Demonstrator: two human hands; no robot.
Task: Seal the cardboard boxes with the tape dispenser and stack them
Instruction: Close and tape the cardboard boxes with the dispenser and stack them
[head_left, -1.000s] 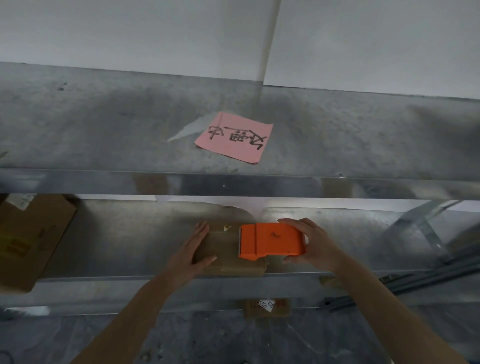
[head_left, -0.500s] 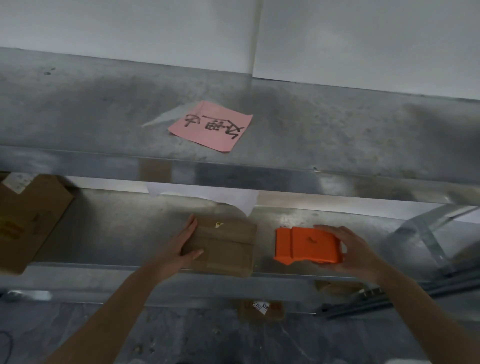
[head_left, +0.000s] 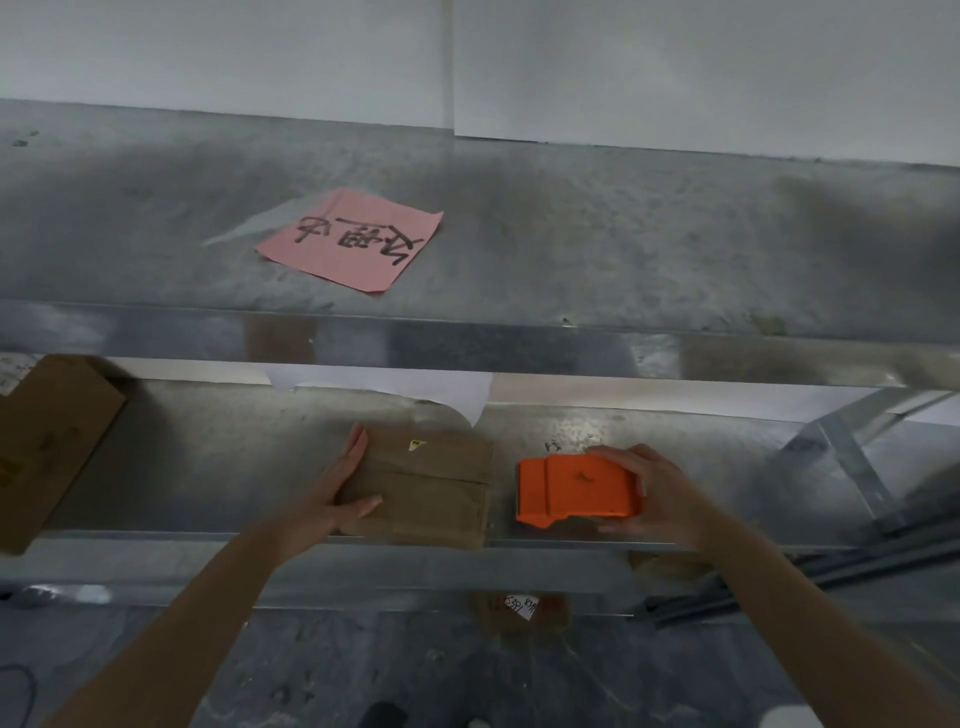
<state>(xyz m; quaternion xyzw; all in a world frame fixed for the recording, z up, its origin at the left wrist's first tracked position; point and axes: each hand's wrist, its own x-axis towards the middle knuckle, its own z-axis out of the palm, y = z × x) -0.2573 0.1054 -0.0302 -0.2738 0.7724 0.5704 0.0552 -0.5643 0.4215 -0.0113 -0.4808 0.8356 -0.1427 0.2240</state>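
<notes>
A small flat cardboard box (head_left: 431, 488) lies on the lower metal shelf (head_left: 223, 462), its flaps closed with tape across the top. My left hand (head_left: 340, 486) rests on the box's left side, fingers straight along the edge and thumb on top. To the right of the box, my right hand (head_left: 657, 493) grips the orange tape dispenser (head_left: 574, 488) from its right end. The dispenser is apart from the box, just above or on the shelf; I cannot tell which.
A larger cardboard box (head_left: 47, 441) sits at the left on the lower shelf. A pink paper note (head_left: 353, 244) with black writing lies on the upper shelf (head_left: 623, 249). Metal braces (head_left: 852, 462) stand at the right. A labelled box (head_left: 519, 608) shows below the shelf edge.
My right hand has carried the orange dispenser off the top of the small box to its right. My left hand has stayed on the box's left side.
</notes>
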